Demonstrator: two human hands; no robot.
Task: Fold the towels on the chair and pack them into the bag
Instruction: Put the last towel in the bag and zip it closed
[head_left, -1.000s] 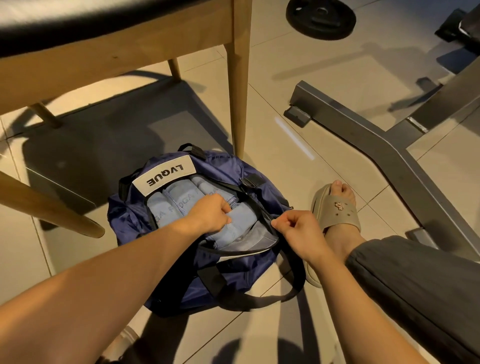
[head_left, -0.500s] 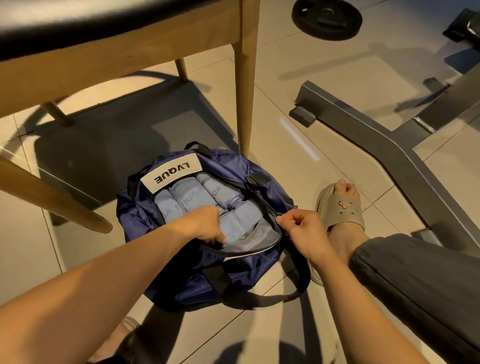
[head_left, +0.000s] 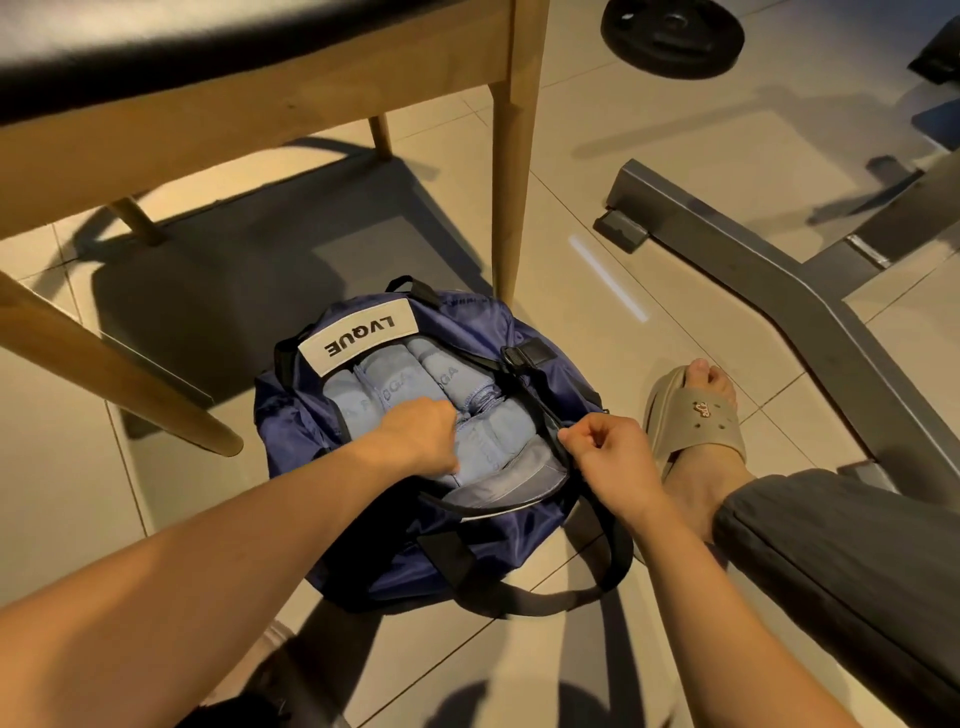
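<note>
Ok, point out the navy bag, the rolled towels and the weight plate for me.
navy bag (head_left: 291, 431), head view, on its left side fabric.
rolled towels (head_left: 395, 373), head view, on the middle roll.
weight plate (head_left: 672, 32), head view, on its centre hub.

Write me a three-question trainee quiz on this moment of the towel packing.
1. True or false: rolled towels lie inside the open bag.
2. What does the right hand pinch? A: a towel. B: the bag's edge. C: nothing.
3. Fill in: the left hand touches the ____ inside the bag.

Key: 1 true; 2 B; 3 towels.
</note>
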